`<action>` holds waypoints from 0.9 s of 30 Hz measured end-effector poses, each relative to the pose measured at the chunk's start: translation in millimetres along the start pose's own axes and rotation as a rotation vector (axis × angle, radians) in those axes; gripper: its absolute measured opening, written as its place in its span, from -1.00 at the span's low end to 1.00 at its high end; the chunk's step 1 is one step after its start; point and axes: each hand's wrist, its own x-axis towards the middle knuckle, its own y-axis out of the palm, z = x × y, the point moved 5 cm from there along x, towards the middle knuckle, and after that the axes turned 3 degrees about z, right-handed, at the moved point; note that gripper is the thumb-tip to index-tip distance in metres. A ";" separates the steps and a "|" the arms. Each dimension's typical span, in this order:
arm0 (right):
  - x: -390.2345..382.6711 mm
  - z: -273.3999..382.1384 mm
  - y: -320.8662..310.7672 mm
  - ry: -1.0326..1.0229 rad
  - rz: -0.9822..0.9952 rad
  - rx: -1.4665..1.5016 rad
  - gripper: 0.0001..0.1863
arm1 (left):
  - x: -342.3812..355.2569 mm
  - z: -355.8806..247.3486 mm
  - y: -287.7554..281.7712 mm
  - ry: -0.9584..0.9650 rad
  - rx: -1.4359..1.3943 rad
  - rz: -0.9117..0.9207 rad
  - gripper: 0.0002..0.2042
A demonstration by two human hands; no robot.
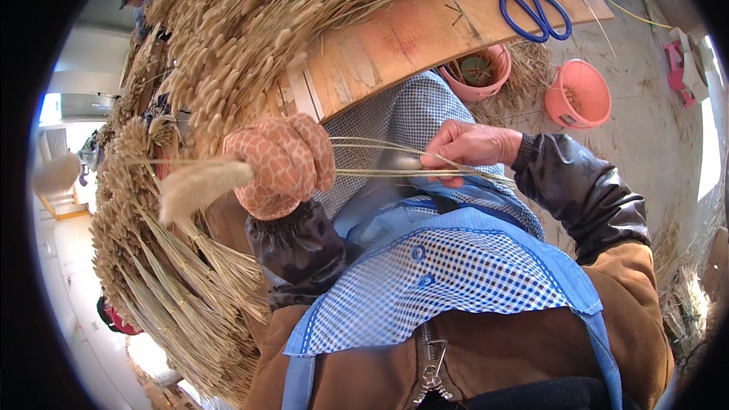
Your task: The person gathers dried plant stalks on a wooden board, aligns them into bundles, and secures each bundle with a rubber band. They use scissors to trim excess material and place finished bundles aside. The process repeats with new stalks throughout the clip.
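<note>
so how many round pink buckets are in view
2: one bucket by the edge of the wooden board, another bucket to its right on the floor. Others could be hidden under the board.

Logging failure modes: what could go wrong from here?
The thin stalks, spanning from the gloved left hand to the bare right hand, might bend or slip between the fingers. The blue-handled scissors lie near the edge of the wooden board; a bump could knock them off.

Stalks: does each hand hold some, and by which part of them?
Yes. The gloved left hand grips several stalks toward their fluffy heads; the right hand appears to pinch another just beside its small head.
</note>
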 end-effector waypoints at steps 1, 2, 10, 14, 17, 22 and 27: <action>-1.4 9.5 -2.0 -0.022 -0.023 -0.104 -0.67 | -0.6 -1.8 1.9 0.008 0.000 -0.007 -0.66; -4.3 26.4 -9.6 -0.134 -0.180 -0.211 -0.69 | -2.4 -0.2 3.8 0.026 -0.006 -0.074 -0.65; -137.8 188.6 -18.4 -0.746 -0.798 -0.442 -0.74 | -6.8 13.2 9.7 -0.102 0.013 -0.372 -0.87; -209.6 235.5 14.9 -0.973 -0.976 -0.620 -0.78 | -15.1 20.8 -0.6 -0.172 -0.049 -0.643 -0.83; -245.3 272.6 57.7 -0.908 -1.107 -1.556 -0.77 | -21.1 29.7 -9.7 -0.261 -0.074 -0.815 -0.82; -223.1 321.8 86.3 -0.694 -1.082 -1.305 -0.72 | -35.8 35.5 -19.3 -0.409 -0.102 -1.046 -0.81; -85.2 330.8 123.3 -0.849 -0.410 -2.536 -0.74 | -46.9 37.1 -21.3 -0.265 -0.243 -0.936 -0.79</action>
